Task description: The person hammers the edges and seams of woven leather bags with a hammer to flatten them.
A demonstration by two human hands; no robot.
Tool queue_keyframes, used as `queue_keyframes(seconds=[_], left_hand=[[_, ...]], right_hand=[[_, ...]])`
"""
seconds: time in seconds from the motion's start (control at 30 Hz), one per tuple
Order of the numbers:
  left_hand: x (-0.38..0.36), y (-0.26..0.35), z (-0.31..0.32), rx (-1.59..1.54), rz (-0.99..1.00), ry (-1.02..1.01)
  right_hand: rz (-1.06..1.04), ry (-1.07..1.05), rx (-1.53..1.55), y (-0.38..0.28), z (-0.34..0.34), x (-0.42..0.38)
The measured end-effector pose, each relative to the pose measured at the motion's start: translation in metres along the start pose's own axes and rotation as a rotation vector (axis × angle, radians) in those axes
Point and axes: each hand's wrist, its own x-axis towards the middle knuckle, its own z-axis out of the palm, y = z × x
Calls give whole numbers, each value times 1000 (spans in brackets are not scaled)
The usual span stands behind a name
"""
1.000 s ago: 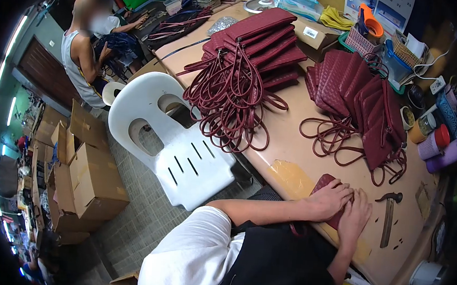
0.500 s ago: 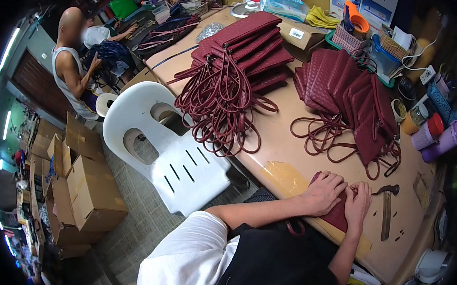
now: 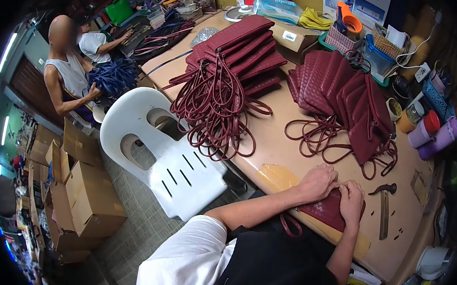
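A maroon pouch with a woven pattern (image 3: 323, 210) lies at the table's near edge, its wrist strap (image 3: 292, 226) hanging over the edge by the black apron. My left hand (image 3: 318, 184) rests at the pouch's far side with fingers bent and pressed together on its edge. Close beside it, my right hand (image 3: 351, 204) pinches the same edge, thumb and fingers closed. The fingertips of both hands nearly meet, and what exactly lies between them is partly hidden. Right of my hands lies a hammer (image 3: 384, 214) with a wooden handle.
A tall stack of maroon pouches (image 3: 240, 53) with looped straps and a fanned-out pile of pouches (image 3: 332, 91) lie farther back on the table (image 3: 271, 140). A white plastic chair (image 3: 183, 179) stands at left, near cardboard boxes (image 3: 95, 191). Two people work beyond; one person (image 3: 66, 78) holds blue straps.
Both hands have shifted on the pouch, baring more of its patterned face. The person at left has lowered a hand onto the blue straps. The view has moved slightly.
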Motion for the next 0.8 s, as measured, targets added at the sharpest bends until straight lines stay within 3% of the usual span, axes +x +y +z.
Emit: queue_keyframes(seconds=[0.3,0.47,0.6,0.8], left_hand=[[3,-1,-3,-7,-21,-62],[0,-1,-3,-80,13,59],[1,-1,-2,-73,4,40],[1,1,-13,-291,-155,41]], right_hand=[[6,121,-93,0,12,-3],[-32,203,-108,-6,13,-5],[-80,242,-145,-7,13,-5],[-84,373,-125,-3,11,-6]])
